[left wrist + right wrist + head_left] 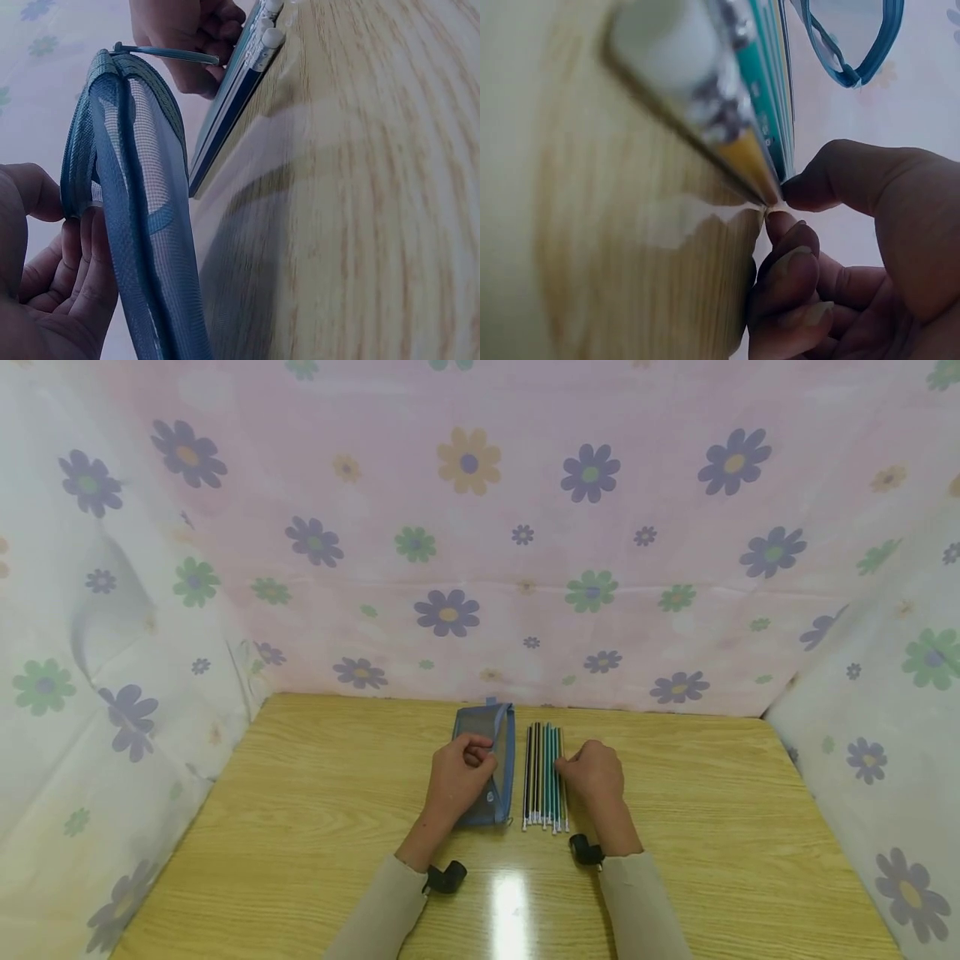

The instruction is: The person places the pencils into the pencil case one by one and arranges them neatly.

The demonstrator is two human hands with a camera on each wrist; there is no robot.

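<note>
A blue mesh zip pouch lies on the table, its zipped edge parted. My left hand pinches that edge between thumb and fingers, which the left wrist view shows against the pouch. Right of the pouch, several pencils lie side by side, dark, teal and gold, with white eraser ends towards me. At the right side of this row, my right hand pinches the outermost gold-yellow pencil by its shaft, thumb on top and index finger low near the tabletop.
The wooden table carries the pouch and pencils near its back edge. A flowered cloth hangs behind it and along both sides. Each wrist wears a small black camera.
</note>
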